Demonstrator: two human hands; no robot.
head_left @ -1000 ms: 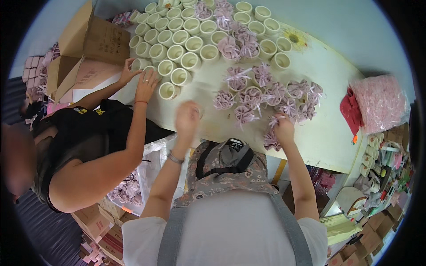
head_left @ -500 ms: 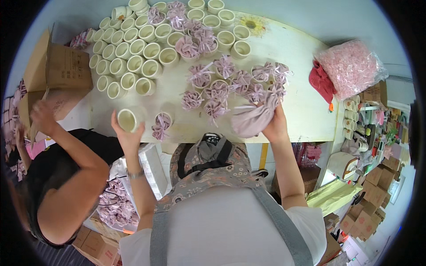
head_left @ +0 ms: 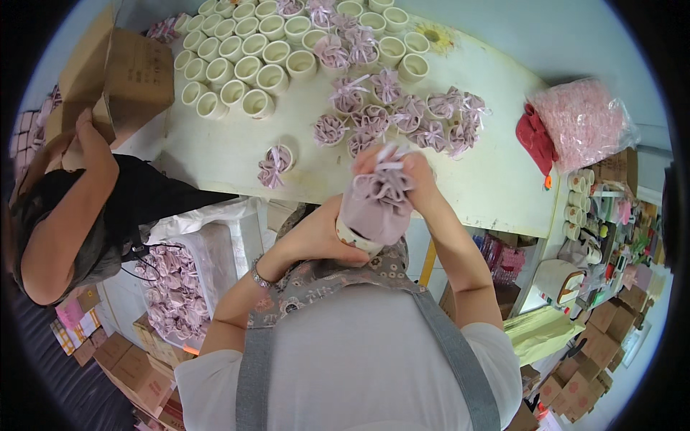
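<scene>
My left hand (head_left: 325, 237) grips a patterned cream cup (head_left: 353, 241) in front of my apron, just below the table's front edge. A lilac cloth pouch (head_left: 375, 208) with a gathered, ribboned top sits in that cup. My right hand (head_left: 410, 179) holds the pouch's top, fingers curled around it, partly hidden by the ruffles. Left of my hands, one cup with a lilac pouch (head_left: 276, 162) stands alone on the white table (head_left: 489, 187). Beyond them are several pouch-filled cups (head_left: 406, 115) and rows of cream cups (head_left: 255, 72).
At left, a co-worker's arm (head_left: 75, 215) reaches to an open cardboard box (head_left: 136, 79). A tub of lilac pouches (head_left: 176, 287) sits below the table. At right are red cloth (head_left: 535, 140), a plastic bag of pink filling (head_left: 582, 118) and cluttered shelving (head_left: 611, 230).
My left hand has brought a cup rightward, under the pouch my right hand picked up; the pouch now sits in it. The co-worker's hands have moved from the cups to the box.
</scene>
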